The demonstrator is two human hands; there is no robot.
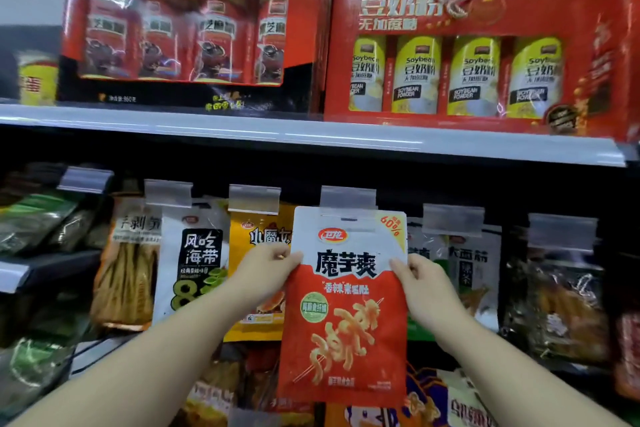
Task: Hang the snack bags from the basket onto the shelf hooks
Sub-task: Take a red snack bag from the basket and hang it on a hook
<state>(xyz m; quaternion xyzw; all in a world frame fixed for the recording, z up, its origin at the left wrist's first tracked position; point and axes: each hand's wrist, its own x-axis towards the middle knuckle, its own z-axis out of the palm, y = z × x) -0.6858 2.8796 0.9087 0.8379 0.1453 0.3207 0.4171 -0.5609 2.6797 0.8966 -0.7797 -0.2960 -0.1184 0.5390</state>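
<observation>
Gift boxes (460, 45) hold yellow cans | red-and-white snack bag (346, 305) upright below hook tag (348, 200) | left hand (266, 270), right hand (420, 276) pinch its edges

Top shelf stuff, basically gift boxes

There's a red and black gift box (194, 24) on the left with four dark tins behind a window, and right beside it a red soybean powder box (460, 45) showing four yellow tins. A yellow packet (37, 78) sits far left, blurry. Another red box (620, 45) pokes in at the right edge.
</observation>
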